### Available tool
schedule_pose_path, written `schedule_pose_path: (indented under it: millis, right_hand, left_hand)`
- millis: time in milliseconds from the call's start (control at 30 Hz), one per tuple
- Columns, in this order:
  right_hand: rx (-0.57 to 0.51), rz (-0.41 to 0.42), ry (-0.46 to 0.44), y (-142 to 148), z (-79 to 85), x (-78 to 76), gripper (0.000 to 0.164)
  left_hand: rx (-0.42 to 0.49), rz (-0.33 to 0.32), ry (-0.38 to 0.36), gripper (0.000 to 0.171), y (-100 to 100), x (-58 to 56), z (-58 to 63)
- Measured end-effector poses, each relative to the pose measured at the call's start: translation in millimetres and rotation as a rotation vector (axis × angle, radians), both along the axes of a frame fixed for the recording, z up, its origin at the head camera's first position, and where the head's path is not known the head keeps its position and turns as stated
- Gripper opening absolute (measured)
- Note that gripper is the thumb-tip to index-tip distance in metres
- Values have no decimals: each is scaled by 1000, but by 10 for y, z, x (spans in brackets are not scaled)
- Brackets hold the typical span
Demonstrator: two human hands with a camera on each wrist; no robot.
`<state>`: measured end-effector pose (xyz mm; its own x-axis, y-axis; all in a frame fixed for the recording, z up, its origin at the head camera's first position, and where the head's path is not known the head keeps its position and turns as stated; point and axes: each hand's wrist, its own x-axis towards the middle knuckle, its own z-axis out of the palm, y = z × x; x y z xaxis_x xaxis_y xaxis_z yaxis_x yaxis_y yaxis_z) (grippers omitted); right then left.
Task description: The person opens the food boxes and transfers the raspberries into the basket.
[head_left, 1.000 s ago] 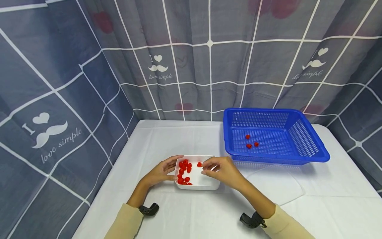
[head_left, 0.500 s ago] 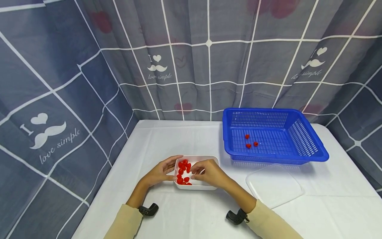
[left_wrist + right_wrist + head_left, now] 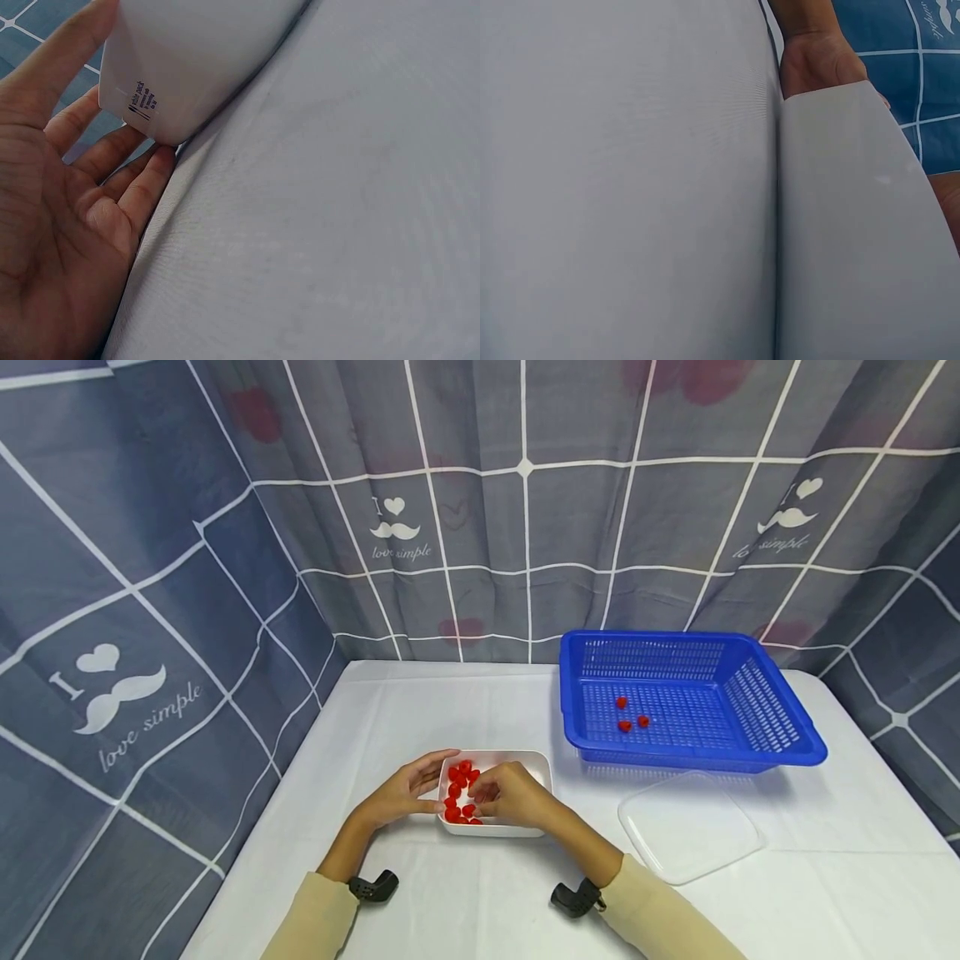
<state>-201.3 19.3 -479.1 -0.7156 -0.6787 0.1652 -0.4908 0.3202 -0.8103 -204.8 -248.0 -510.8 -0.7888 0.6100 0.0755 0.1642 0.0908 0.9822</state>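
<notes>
Berries (image 3: 454, 790) are lying loose in L end of white box (image 3: 495, 832); 3 more berries (image 3: 643, 722) are sitting in blue basket (image 3: 690, 762), far R. Technique (my judgement): fingertips prob. working best low & light, taking one berry w/o squashing or nudging neighbours; box prob. needing steady bracing, no tipping. Pose: L hand (image 3: 401, 792) is gripping box's L end, thumb nr front corner, fingers nr rear. R hand (image 3: 517, 795) is arching over box, back up, fingers bending twd berries; can't tell if pinching one. Hands are standing apart.
</notes>
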Motion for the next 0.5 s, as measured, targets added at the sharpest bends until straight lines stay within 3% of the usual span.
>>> schedule_pose_path:
  millis: [500]
  right_hand:
    - [74, -21, 5, -55, -37, -15, 14]
  left_hand:
    - [2, -1, -6, 82, -5, -1, 4]
